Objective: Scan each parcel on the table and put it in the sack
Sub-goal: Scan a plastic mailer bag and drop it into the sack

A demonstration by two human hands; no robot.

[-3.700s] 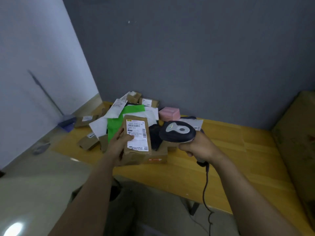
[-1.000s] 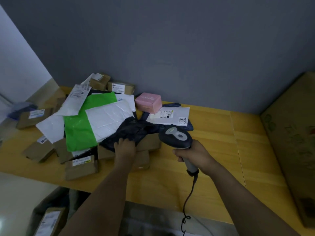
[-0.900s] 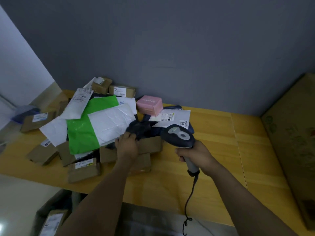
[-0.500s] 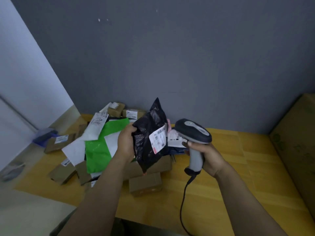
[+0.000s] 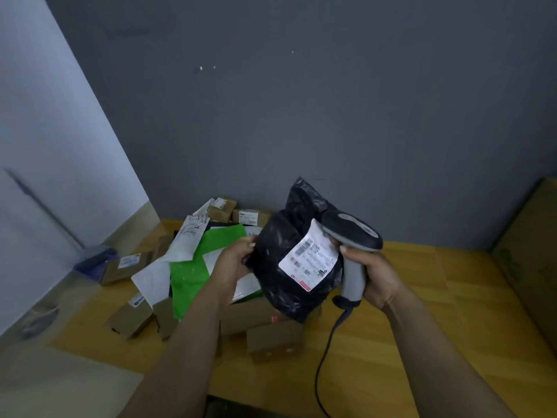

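Note:
My left hand [image 5: 233,263] grips the left edge of a black plastic parcel bag [image 5: 281,285] and holds it up above the table, its white shipping label [image 5: 310,259] facing me. My right hand [image 5: 375,277] is closed around the grey handle of a corded barcode scanner [image 5: 351,233]. The scanner's dark head sits just over the label's upper right corner. Behind the bag lies a heap of parcels: a green mailer [image 5: 196,267], white mailers [image 5: 187,239] and several brown boxes [image 5: 129,318]. No sack is in view.
The wooden table [image 5: 452,312] stands against a grey wall. A large cardboard box [image 5: 530,251] rises at the right edge. The scanner's cable [image 5: 324,357] hangs over the table's front edge. One brown box [image 5: 123,267] lies at the far left near a blue object.
My left hand pulled the black bag out of the heap, lifted it and turned its label towards me. My right hand brought the scanner up beside the label.

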